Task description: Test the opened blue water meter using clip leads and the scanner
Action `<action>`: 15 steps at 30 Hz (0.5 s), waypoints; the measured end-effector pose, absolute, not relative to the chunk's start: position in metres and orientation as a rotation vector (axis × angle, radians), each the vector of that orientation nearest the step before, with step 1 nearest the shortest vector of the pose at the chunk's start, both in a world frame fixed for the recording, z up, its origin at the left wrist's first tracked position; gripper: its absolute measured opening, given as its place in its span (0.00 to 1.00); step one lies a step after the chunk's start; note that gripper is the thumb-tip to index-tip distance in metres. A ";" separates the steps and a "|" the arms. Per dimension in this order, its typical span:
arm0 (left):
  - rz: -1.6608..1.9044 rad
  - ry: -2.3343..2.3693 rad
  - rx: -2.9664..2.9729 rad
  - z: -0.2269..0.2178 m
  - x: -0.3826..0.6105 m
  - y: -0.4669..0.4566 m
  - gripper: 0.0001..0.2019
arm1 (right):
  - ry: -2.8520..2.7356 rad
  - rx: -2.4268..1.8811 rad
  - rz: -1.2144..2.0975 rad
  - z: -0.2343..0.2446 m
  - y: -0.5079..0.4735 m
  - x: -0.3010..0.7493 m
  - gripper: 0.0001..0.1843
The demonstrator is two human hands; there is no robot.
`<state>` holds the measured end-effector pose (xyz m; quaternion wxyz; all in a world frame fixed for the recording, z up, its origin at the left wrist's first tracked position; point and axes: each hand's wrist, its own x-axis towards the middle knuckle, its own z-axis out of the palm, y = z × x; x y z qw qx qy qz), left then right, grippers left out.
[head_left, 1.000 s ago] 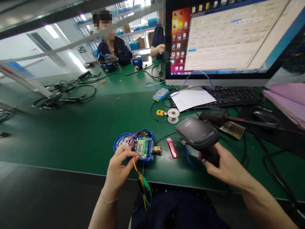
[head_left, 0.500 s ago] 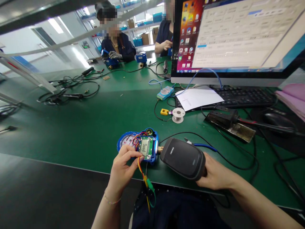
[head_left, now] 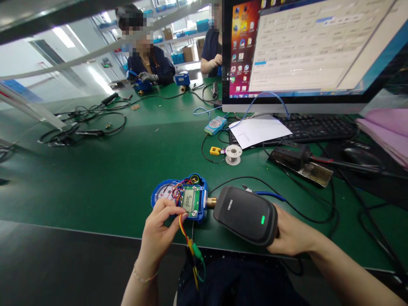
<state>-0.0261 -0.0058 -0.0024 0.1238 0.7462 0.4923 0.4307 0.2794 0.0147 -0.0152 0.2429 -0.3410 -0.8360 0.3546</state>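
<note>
A blue meter housing [head_left: 168, 192] lies open on the green bench, with a green circuit board and small display [head_left: 190, 199] and coloured wires inside. My left hand [head_left: 159, 227] pinches the near edge of the board beside the red and yellow wires. My right hand [head_left: 291, 236] grips a dark handheld scanner [head_left: 245, 215], held low just right of the housing and pointing at it. A green light glows on the scanner's top. A brass fitting [head_left: 211, 201] sticks out of the housing toward the scanner.
A monitor [head_left: 306, 51], keyboard [head_left: 318, 127], paper sheet [head_left: 258, 131], solder spool [head_left: 233, 154] and a dark tool on a tray [head_left: 296, 160] stand behind. Cables [head_left: 83, 123] lie at the far left. Two people work at the far end of the bench [head_left: 95, 170].
My right hand has brought the scanner down from above the bench to beside the housing, covering the red lighter. The scanner's green light has come on. My left hand stays on the board.
</note>
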 end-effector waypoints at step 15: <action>1.242 1.467 2.151 0.000 -0.027 -0.005 0.05 | -2.043 -1.931 0.416 -0.038 0.029 0.319 0.32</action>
